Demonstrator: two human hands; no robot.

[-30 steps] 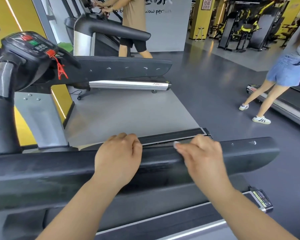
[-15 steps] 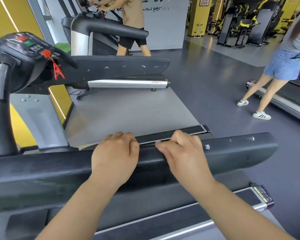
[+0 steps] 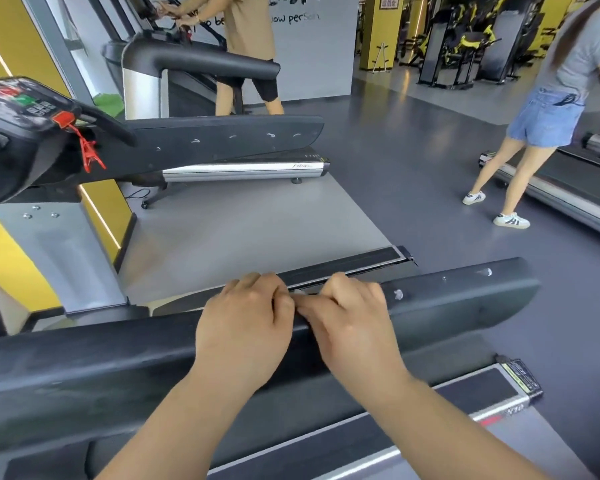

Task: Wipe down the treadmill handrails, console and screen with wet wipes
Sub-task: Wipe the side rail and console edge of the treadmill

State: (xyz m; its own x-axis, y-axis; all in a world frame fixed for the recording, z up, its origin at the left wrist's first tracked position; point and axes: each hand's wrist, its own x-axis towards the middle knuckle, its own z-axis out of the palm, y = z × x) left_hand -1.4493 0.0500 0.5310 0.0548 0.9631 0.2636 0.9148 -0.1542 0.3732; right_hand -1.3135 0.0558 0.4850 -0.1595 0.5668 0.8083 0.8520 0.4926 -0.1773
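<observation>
Black padded treadmill handrail (image 3: 465,303) spans the near foreground, left hand (image 3: 246,320) gripping its top. Right hand (image 3: 350,323), pinching a white wet wipe (image 3: 298,292), has slid left to touch it; this stretch looks wiped.

Handrail (image 3: 465,306) lies free from the right hand (image 3: 354,330) to its rounded far end. Left hand (image 3: 243,327) touches the right mid-rail, blocking passage there. Leftward, the rail runs open toward the console (image 3: 25,109).
</observation>
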